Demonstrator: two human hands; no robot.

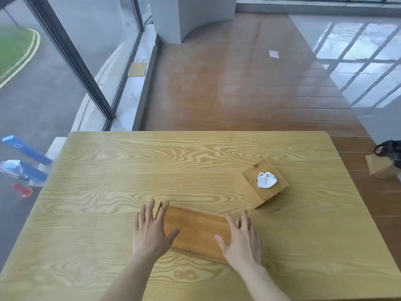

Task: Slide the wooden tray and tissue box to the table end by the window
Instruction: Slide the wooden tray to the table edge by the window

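Note:
A flat wooden tray [196, 230] lies on the light wooden table [130, 170], near the front middle. My left hand [152, 229] rests on the tray's left end with fingers spread. On the tray's right end lies my right hand [240, 237], fingers also apart. Neither hand grips anything; both lie flat on it. A square wooden tissue box [263, 183] with a white tissue poking from its top stands to the right and a little farther away, apart from the tray.
A large window [65, 61] runs along the left, beyond the table's left end. Blue and red items [23, 161] show past the left edge. A dark object on a brown box [386, 157] sits on the floor at right.

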